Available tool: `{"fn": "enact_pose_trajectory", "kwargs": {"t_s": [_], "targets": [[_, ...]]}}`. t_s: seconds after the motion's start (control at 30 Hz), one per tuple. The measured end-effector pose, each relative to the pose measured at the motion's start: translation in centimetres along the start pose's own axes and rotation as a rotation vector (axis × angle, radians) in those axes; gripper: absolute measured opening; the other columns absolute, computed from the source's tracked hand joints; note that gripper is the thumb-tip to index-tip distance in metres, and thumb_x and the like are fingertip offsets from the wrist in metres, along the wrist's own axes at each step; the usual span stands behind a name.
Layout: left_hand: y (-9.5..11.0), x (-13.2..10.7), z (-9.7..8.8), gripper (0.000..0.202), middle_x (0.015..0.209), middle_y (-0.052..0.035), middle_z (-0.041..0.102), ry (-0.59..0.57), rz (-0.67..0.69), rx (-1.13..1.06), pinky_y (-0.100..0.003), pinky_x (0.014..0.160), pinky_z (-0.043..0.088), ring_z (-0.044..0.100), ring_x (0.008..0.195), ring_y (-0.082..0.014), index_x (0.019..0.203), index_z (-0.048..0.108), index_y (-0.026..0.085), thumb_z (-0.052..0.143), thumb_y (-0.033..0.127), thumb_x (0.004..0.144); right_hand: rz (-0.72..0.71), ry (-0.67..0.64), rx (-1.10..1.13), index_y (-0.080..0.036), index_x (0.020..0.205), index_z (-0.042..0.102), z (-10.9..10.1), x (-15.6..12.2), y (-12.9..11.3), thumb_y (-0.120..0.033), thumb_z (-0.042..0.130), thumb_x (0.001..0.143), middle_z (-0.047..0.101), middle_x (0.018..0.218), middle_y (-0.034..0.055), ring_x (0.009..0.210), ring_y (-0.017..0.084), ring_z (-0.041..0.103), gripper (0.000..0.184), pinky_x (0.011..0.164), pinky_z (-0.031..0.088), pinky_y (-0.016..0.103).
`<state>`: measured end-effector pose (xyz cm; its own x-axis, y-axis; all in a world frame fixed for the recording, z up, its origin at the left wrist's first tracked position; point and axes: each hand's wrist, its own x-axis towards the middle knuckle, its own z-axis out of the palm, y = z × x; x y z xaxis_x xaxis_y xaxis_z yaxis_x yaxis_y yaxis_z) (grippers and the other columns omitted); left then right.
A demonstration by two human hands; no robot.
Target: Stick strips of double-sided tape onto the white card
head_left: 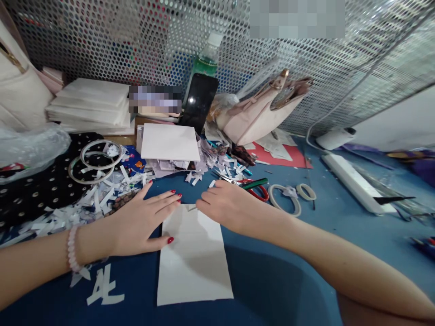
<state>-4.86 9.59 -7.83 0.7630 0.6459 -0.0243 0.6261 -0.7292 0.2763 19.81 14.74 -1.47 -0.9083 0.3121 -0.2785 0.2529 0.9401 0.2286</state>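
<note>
A white rectangular sheet or card [195, 262] lies flat on the blue tabletop in front of me. My left hand [136, 222], with red nails and a pink bead bracelet at the wrist, is open; its fingers reach over the sheet's upper left edge. At the far right corner of the sheet, my right hand [224, 203] is closed with the fingers curled under. Whatever those fingers pinch, if anything, is hidden. Just beyond it lie scissors [254, 183] with red and green handles. A thin dark mark shows near the sheet's top edge.
White paper strips [105, 194] are heaped at left, near rolls of tape [102, 156]. Behind stand a stack of white cards [91, 102], a single white card [170, 142], a phone [200, 102], a bottle [207, 59] and a pink bag [251, 115]. A power strip [356, 183] lies right.
</note>
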Motion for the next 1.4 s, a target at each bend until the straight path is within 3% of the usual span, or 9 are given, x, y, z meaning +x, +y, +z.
{"fn": "enact_pose_trajectory", "kwargs": {"t_s": [0.17, 0.3, 0.47, 0.57, 0.7, 0.8, 1.07, 1.4], "targets": [[-0.1, 0.0, 0.1, 0.067, 0.157, -0.0103, 0.040, 0.051, 0.021, 0.055, -0.046, 0.125, 0.000, 0.036, 0.147, -0.0239, 0.150, 0.041, 0.012, 0.034, 0.058, 0.102, 0.012, 0.118, 0.036, -0.017, 0.076, 0.055, 1.0, -1.0, 0.3, -0.001, 0.050, 0.088, 0.060, 0.068, 0.0024, 0.061, 0.017, 0.050, 0.020, 0.062, 0.023, 0.031], [0.2, 0.0, 0.4, 0.067, 0.151, -0.0126, 0.049, 0.130, 0.054, 0.138, -0.048, 0.125, 0.003, 0.045, 0.141, -0.0259, 0.145, 0.048, 0.010, 0.036, 0.059, 0.101, 0.134, 0.214, 0.101, -0.017, 0.077, 0.055, 1.6, -2.3, 0.4, 0.000, 0.047, 0.088, 0.058, 0.067, 0.0013, 0.060, 0.015, 0.048, 0.022, 0.060, 0.023, 0.031], [1.8, -0.1, 0.8, 0.074, 0.129, -0.0224, 0.066, 0.320, -0.001, 0.310, -0.051, 0.122, 0.017, 0.056, 0.130, -0.0337, 0.120, 0.069, 0.003, 0.039, 0.067, 0.096, 0.211, 0.278, 0.151, -0.017, 0.076, 0.056, 2.2, -2.2, -1.2, -0.004, 0.047, 0.091, 0.055, 0.064, 0.0002, 0.057, 0.014, 0.046, 0.021, 0.057, 0.023, 0.030], [2.0, -0.3, 0.6, 0.079, 0.123, -0.0257, 0.068, 0.379, -0.020, 0.374, -0.051, 0.119, 0.023, 0.059, 0.125, -0.0360, 0.113, 0.072, 0.001, 0.039, 0.070, 0.095, 0.207, 0.345, 0.124, -0.017, 0.075, 0.056, 2.6, -1.1, -2.2, -0.004, 0.046, 0.090, 0.054, 0.063, 0.0001, 0.056, 0.014, 0.047, 0.022, 0.055, 0.023, 0.030], [0.9, -0.2, 0.5, 0.083, 0.138, -0.0202, 0.061, 0.317, -0.026, 0.295, -0.050, 0.120, 0.019, 0.056, 0.130, -0.0335, 0.132, 0.062, 0.004, 0.035, 0.073, 0.094, 0.170, 0.397, 0.074, -0.016, 0.075, 0.056, 2.8, 0.0, -2.7, -0.003, 0.047, 0.088, 0.054, 0.063, 0.0009, 0.056, 0.015, 0.047, 0.021, 0.054, 0.022, 0.031], [0.1, -0.1, 0.7, 0.079, 0.142, -0.0142, 0.059, 0.249, 0.002, 0.225, -0.047, 0.121, 0.016, 0.054, 0.133, -0.0297, 0.134, 0.061, 0.010, 0.037, 0.073, 0.094, 0.151, 0.391, 0.048, -0.016, 0.076, 0.057, 2.6, 0.3, -2.9, -0.001, 0.048, 0.084, 0.055, 0.062, 0.0013, 0.055, 0.015, 0.047, 0.019, 0.053, 0.022, 0.031], [0.7, 0.0, 0.9, 0.076, 0.132, -0.0182, 0.066, 0.310, 0.024, 0.296, -0.045, 0.123, 0.009, 0.060, 0.126, -0.0298, 0.122, 0.068, 0.004, 0.038, 0.069, 0.096, 0.161, 0.362, 0.016, -0.016, 0.077, 0.057, 2.6, 0.4, -3.6, 0.001, 0.050, 0.080, 0.057, 0.064, 0.0017, 0.055, 0.015, 0.050, 0.019, 0.053, 0.021, 0.031], [0.7, 0.0, 0.9, 0.073, 0.145, -0.0131, 0.056, 0.184, 0.012, 0.252, -0.046, 0.120, 0.019, 0.047, 0.139, -0.0294, 0.140, 0.056, 0.011, 0.034, 0.068, 0.098, 0.178, 0.304, -0.002, -0.015, 0.078, 0.059, 2.0, 0.4, -4.0, 0.001, 0.051, 0.080, 0.060, 0.065, 0.0034, 0.056, 0.016, 0.052, 0.018, 0.052, 0.022, 0.031]]}}
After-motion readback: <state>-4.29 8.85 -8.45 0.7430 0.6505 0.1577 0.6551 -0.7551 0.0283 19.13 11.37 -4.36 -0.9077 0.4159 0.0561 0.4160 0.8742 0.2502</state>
